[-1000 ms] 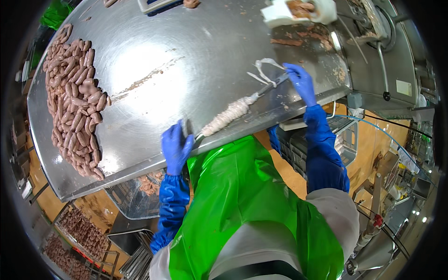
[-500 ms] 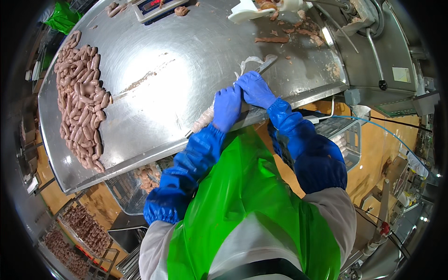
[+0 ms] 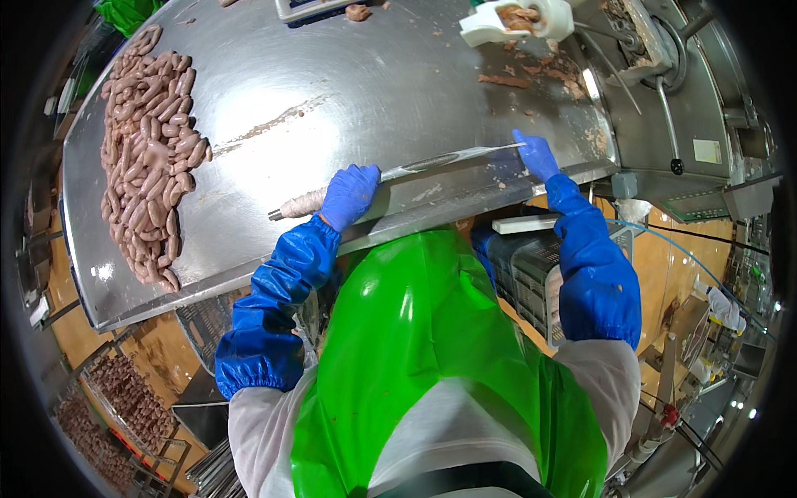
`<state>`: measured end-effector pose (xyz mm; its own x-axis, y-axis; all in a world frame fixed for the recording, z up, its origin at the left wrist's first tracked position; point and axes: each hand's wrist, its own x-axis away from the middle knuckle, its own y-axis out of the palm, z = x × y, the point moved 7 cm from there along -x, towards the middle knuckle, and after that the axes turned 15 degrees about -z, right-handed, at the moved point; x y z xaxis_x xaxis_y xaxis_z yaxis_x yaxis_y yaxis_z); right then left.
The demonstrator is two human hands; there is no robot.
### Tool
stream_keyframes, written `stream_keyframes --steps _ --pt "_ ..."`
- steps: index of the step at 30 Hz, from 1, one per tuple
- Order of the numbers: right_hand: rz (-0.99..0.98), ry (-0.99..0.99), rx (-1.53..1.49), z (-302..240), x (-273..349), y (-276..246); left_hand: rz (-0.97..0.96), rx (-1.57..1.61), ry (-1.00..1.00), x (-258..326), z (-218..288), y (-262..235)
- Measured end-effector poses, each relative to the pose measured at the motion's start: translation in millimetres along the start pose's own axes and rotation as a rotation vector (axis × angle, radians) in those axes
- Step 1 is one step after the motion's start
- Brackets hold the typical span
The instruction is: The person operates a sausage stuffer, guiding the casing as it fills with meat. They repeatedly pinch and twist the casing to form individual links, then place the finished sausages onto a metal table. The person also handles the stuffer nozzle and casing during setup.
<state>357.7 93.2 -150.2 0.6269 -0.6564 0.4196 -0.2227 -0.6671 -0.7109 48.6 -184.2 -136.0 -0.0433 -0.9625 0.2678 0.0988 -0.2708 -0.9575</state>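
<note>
My left hand (image 3: 350,196), in a blue glove, is closed round a slim tube over the steel table. Whitish sausage casing (image 3: 304,203) is bunched on the tube to the left of that hand, and a dark tube end (image 3: 275,215) pokes out of it. From the left hand a pale stretched length of casing (image 3: 448,160) runs rightward, narrowing to a thin strand. My right hand (image 3: 538,156), gloved too, pinches its tip near the table's right end. How far the tube reaches inside the stretched part is hard to make out.
A large heap of small sausages (image 3: 154,158) lies on the left of the steel table (image 3: 274,75). A scale (image 3: 311,10) stands at the far edge. At the right, a machine with a white spout (image 3: 516,21) overhangs meat scraps (image 3: 573,83). Crates (image 3: 527,274) stand below the front edge.
My hands, close together before, are now far apart: the left moved left along the tube, the right moved right. The casing between them is drawn out long. The view has shifted slightly.
</note>
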Motion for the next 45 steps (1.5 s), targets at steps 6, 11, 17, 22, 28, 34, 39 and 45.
stream_keyframes --steps 6,11,17,22,28,34,39,45 --pt "0.345 0.222 0.031 61.3 -13.6 -32.3 -0.093 0.105 0.0 32.7 -36.0 6.2" --pt "0.439 0.623 -0.383 150.1 -3.7 -68.5 -0.054 0.181 0.014 48.7 -38.7 3.7" --pt "0.255 0.609 -0.492 197.7 31.4 -121.3 -0.143 0.163 -0.207 80.7 -102.5 13.7" --pt "-0.543 0.551 0.2 106.8 -17.6 -54.3 -0.058 0.157 -0.197 65.7 -119.7 21.3" --pt "-1.092 -0.345 0.334 -83.3 -72.3 42.0 -0.089 0.218 -0.318 64.9 -123.0 21.6" --pt "0.264 -0.596 -0.016 -115.2 -273.8 -41.9 -0.108 0.239 -0.39 64.7 -122.3 16.1" --pt "0.51 -0.348 0.052 -104.1 -260.9 -25.8 0.184 0.241 -0.351 112.1 -124.3 -23.4" --pt "0.771 -0.209 -0.097 -79.0 -93.5 -38.3 0.045 0.391 -0.683 226.0 -130.9 11.0"
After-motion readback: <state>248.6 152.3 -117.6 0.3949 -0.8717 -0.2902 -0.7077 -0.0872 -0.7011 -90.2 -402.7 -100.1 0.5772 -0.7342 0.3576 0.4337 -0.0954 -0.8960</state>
